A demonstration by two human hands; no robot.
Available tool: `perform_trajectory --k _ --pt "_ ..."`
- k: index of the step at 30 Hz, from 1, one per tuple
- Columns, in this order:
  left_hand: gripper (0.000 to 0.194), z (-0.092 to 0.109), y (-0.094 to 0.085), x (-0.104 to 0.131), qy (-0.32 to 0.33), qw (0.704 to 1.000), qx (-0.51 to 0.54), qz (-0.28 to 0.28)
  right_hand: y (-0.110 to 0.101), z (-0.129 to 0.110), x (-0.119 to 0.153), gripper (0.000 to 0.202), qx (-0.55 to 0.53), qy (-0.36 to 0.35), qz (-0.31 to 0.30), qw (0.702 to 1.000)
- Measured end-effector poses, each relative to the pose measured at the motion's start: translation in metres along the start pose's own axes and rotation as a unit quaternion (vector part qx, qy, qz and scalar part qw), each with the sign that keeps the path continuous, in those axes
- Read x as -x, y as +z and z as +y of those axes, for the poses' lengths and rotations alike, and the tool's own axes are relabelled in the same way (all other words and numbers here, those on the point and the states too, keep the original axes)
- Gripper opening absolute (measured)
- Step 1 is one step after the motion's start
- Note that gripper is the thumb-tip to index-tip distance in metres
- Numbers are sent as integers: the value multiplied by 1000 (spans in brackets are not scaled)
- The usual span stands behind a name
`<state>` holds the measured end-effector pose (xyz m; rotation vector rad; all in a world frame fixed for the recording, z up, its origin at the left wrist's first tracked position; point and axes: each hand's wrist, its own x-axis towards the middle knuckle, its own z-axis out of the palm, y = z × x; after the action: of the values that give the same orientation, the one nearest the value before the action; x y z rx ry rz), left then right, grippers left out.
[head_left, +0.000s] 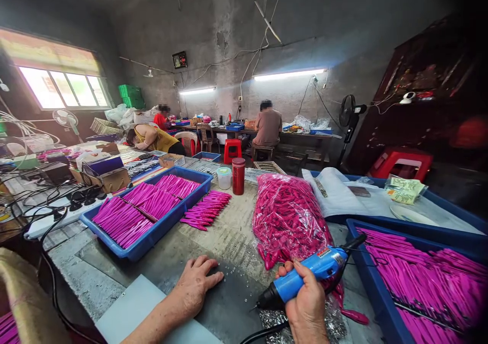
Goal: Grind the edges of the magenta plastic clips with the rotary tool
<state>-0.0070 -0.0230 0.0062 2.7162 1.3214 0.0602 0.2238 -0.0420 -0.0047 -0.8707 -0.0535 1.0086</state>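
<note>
My right hand [307,301] is wrapped round a blue electric screwdriver [310,275], whose black tip points down and left over the table. My left hand [196,285] rests on the dark tabletop with its fingers spread, beside scattered small metal rings [242,260]. Beyond the screwdriver lies a clear bag of magenta pieces [287,212]. A small pile of magenta pieces [206,209] sits right of a blue tray [147,247] filled with similar parts. Under my right hand is a clear bag of small metal parts [331,329].
Another blue tray [385,303] of magenta parts stands at the right. A red cup [238,176] and a lidded tub [224,178] stand beyond the pile. A pale board [141,313] lies near my left forearm. Several people sit farther back; black cables run at the left.
</note>
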Motion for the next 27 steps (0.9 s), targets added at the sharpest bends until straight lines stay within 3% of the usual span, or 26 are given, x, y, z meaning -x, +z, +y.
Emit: perform_trajectory --k 7,13,22,27 --pt "32 0 2 1 -48 999 -19 18 4 -4 3 31 -20 19 6 1000" --pt "37 -1 3 3 -29 999 -39 -1 4 -5 5 35 -9 24 7 1000" --pt "33 2 0 0 -75 997 -30 0 5 -6 6 34 -13 21 -3 1000" --pt "33 9 5 -7 -48 999 -10 1 5 -4 5 32 -12 23 1 1000"
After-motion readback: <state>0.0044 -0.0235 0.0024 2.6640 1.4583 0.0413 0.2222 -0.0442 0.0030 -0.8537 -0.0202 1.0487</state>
